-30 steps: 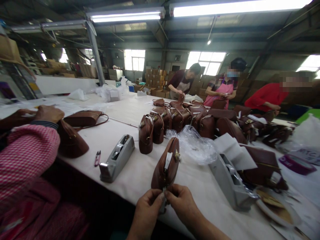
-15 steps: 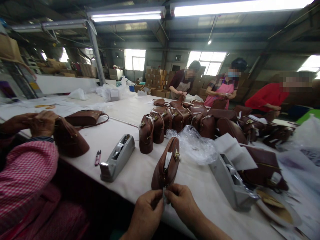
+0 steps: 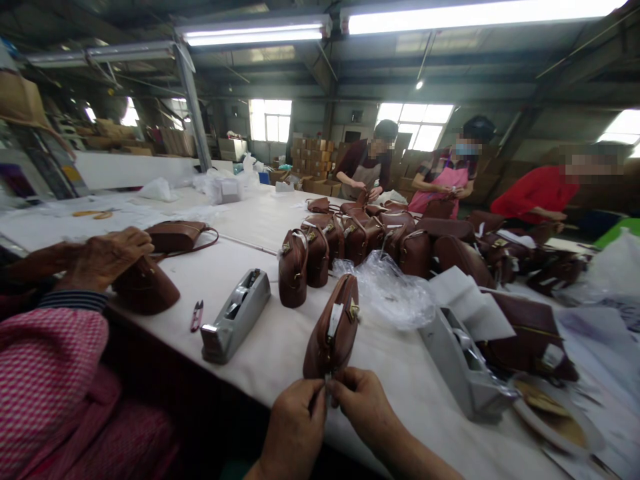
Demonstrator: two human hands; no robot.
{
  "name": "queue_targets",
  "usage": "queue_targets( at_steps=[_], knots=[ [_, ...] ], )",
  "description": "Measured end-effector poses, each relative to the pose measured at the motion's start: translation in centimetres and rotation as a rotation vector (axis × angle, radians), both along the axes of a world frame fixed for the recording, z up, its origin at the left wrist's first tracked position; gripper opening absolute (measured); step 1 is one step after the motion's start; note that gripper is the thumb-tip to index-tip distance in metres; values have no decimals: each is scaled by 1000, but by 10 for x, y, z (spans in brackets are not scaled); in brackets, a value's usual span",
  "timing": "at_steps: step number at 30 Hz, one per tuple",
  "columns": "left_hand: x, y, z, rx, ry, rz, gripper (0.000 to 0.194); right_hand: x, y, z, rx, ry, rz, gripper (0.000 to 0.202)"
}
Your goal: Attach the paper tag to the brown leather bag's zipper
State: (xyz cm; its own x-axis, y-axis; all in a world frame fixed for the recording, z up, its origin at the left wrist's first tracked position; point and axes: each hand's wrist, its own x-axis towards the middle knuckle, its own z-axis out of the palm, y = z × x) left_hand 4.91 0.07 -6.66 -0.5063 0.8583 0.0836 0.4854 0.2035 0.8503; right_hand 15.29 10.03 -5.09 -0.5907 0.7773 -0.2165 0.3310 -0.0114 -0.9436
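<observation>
In the head view a brown leather handbag [image 3: 333,327] stands upright on the white table, its end toward me. White paper shows beside its brass-coloured clasp. My left hand [image 3: 297,417] and my right hand [image 3: 363,403] meet at the bag's near lower end. Both are closed, with thumbs and fingers pinched around a small, thin, pale piece between them. What that piece is, I cannot make out. Left of the bag stands a grey tape dispenser [image 3: 236,317], with pink-handled thread snips [image 3: 197,316] beside it.
Several brown handbags [image 3: 355,237] stand in rows beyond, with crumpled clear plastic [image 3: 393,293] before them. At right are a second tape dispenser [image 3: 467,367] and a round dish [image 3: 560,417]. A co-worker's hand [image 3: 107,257] works on a bag [image 3: 147,287] at left. Other people stand across the table.
My hands and the bag between them stay almost still. The co-worker's hands at left have moved right, over the top of their bag. Across the table, one person's hands have shifted.
</observation>
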Motion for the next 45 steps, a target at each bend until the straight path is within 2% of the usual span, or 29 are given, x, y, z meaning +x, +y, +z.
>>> queue_targets(
  at_steps=[2,7,13,16,18,22,28,34,38,45],
  knots=[
    [1,0,1,-23,-47,24,27,-1,-1,2,-13,-3,-1,24],
    [5,0,5,-84,-340,110,26,-3,-4,5,-34,31,-2,23],
    [6,-1,7,-37,-372,90,26,-4,-6,-4,68,-19,-23,22],
    [4,-2,6,-3,-395,78,33,-5,-7,-5,89,-18,-37,23],
    [2,-1,3,17,-560,124,40,-6,-8,-4,75,10,-40,23],
    [1,4,-2,13,-1122,211,36,-7,-10,-3,24,50,-54,21],
    [-1,6,-6,-11,-1491,208,23,-5,-10,-3,25,55,-85,19],
    [-1,5,-14,-47,-1566,203,24,-6,-11,1,-2,64,-68,20],
    [2,6,-19,-52,-1654,252,24,-6,-11,1,-36,64,-86,20],
    [6,7,-20,24,-1710,237,24,-6,-10,3,-45,96,-85,21]
  ],
)
